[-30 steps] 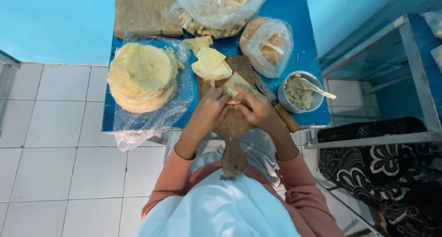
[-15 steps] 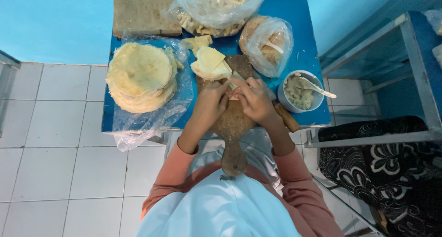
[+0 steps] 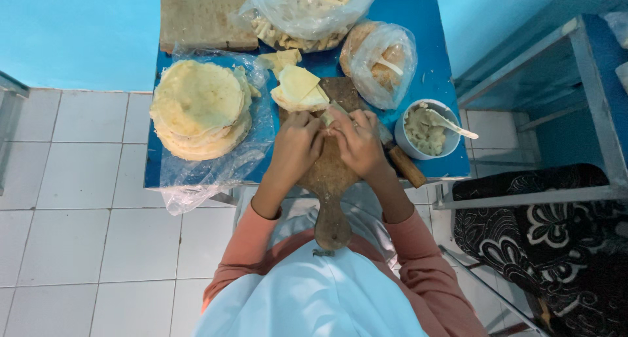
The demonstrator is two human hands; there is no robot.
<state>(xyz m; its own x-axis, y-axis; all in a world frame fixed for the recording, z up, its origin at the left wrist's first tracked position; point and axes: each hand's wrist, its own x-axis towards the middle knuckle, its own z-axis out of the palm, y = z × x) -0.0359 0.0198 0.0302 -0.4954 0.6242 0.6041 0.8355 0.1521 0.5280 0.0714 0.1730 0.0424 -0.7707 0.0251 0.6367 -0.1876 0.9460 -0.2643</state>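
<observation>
Left hand [image 3: 296, 144] and right hand [image 3: 356, 141] meeting over a wooden board [image 3: 327, 180] at the bench's near edge, both grips closed on a small pale wrapper [image 3: 329, 118], hands now nearer together than half a second earlier, folded wrappers [image 3: 297, 88] just beyond, round stack [image 3: 199, 105] toward left edge, filling bowl [image 3: 425, 131] toward right edge.

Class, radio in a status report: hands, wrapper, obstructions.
Left hand, right hand pinching a folded wrapper over wooden board. Cut wrappers just beyond. Nothing obstructing.

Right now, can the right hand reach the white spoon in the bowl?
Probably yes. The right hand rests on the wooden board, and the bowl with the white spoon stands just beside it, with nothing between them.
</observation>
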